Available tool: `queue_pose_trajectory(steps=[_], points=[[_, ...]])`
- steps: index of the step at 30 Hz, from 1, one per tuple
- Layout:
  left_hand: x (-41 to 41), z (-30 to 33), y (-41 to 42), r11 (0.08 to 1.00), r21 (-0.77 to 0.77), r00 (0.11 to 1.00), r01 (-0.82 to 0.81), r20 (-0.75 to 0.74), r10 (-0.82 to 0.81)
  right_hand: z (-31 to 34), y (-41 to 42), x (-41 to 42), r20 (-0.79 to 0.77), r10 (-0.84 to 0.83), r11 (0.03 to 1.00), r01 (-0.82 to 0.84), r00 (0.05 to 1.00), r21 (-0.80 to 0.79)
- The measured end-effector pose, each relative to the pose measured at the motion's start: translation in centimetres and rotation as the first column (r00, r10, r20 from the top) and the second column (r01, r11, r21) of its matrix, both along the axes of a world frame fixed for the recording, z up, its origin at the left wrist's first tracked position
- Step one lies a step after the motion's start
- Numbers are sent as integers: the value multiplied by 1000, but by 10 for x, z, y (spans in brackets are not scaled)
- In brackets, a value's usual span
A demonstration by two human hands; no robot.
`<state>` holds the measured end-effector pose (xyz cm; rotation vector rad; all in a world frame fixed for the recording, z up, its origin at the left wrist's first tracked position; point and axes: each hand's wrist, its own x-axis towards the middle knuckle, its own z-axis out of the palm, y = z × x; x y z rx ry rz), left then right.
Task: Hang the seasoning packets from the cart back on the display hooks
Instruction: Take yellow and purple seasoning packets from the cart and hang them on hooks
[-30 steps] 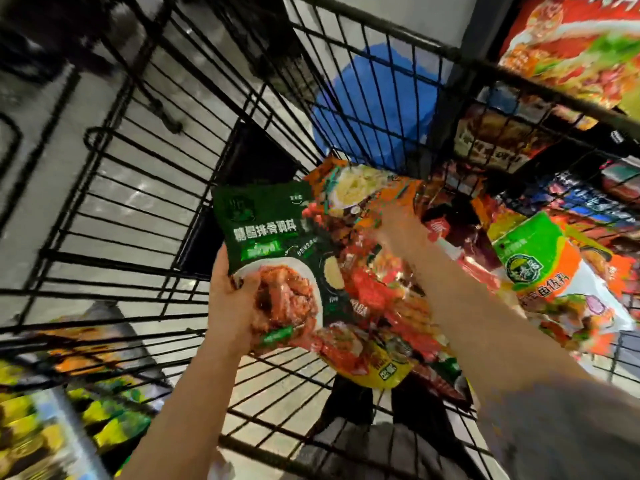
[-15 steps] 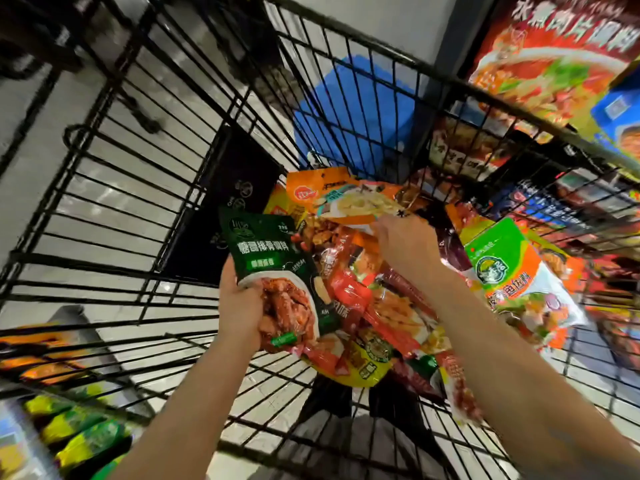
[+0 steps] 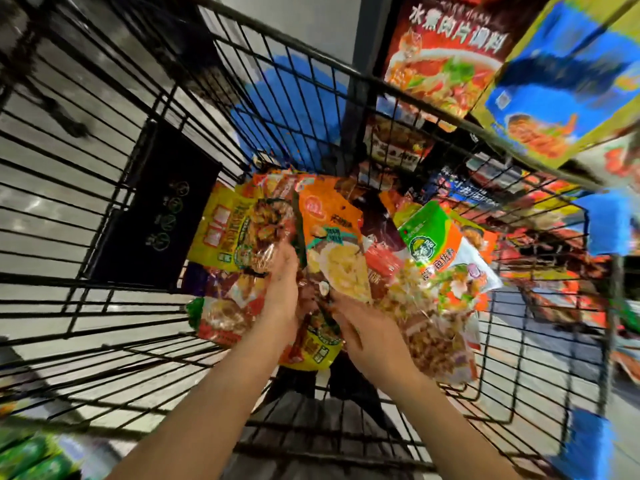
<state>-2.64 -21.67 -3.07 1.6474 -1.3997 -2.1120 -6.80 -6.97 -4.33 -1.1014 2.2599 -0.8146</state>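
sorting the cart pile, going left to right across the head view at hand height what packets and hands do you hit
yellow packet → left hand → orange packet → right hand → green-and-orange packet → cart's right wire wall

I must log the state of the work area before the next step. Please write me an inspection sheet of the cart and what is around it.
Surface: black wire cart; its bars bear the pile of packets.
Job's things: seasoning packets in the cart, among them a yellow packet, an orange packet and a green-and-orange packet.
Clutter: black card on the cart's far wall.
Grippers: left hand holds packets from the pile; right hand reaches into the pile, grip unclear.
Cables: nothing seen.
Surroundings: hanging display packets at upper right; blue shape beyond the cart, blurred.
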Motion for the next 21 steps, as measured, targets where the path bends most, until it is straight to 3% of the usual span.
queue_pose_trajectory(steps=[3,7,10,12,14,18,21], points=[[5,-5,6,989,-76,991,129,45,-125,-5,7,11,177,57,997,-64,983,32],[10,-11,-2,969,-202,977,145,181,-109,-1,-1,8,277,111,989,-134,955,68],[16,-4,-15,978,-192,986,80,162,-49,9,-2,-9,340,-72,997,65,938,32],[25,8,-30,983,-183,991,7,136,18,8,-5,-27,330,-236,969,248,914,4],[41,24,-47,982,-178,991,-62,105,81,3,-17,-49,277,-299,953,301,913,36],[80,56,-76,964,-207,980,-170,64,187,-16,-63,-82,149,-219,974,207,964,92],[102,63,-87,930,-226,949,-290,57,310,-36,-105,-87,80,-68,993,60,995,103]])
